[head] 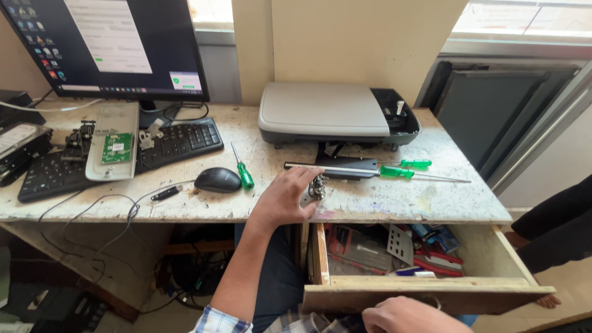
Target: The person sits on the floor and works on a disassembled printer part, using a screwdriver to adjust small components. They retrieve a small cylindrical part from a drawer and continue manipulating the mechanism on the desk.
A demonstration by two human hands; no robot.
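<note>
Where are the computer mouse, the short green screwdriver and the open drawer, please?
computer mouse (217,179): head view, top of its black shell.
short green screwdriver (246,176): head view, its green handle.
open drawer (425,294): head view, its wooden front board.

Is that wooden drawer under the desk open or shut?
Open. The wooden drawer is pulled out from under the desk, so the red-handled tools inside show. The right hand is at its front panel.

Mouse (217,179) left of screwdriver (242,168), before keyboard (123,155).
</note>
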